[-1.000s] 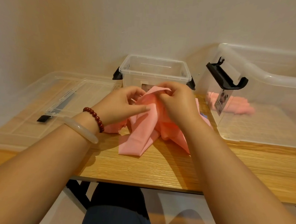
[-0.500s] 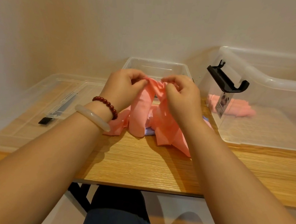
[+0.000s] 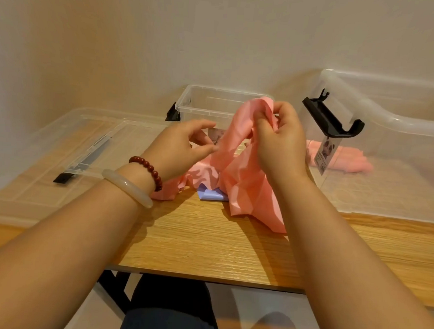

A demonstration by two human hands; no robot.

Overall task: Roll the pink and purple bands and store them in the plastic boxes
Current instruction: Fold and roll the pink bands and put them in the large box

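A crumpled pink band lies heaped on the wooden table, one end lifted. My right hand pinches that raised end in front of the small clear box. My left hand sits lower to the left, its thumb and fingertips touching the band's hanging strip; whether it grips is unclear. A purple band peeks out from under the pink heap. Rolled pink bands lie inside the large clear box on the right.
A clear flat lid with a black latch lies on the table at the left. The large box's black handle juts out close to my right hand. A wall stands right behind the boxes.
My right hand has lifted the band's end up and to the right. My left hand has dropped away from that top edge and moved down to the left, onto the hanging strip.
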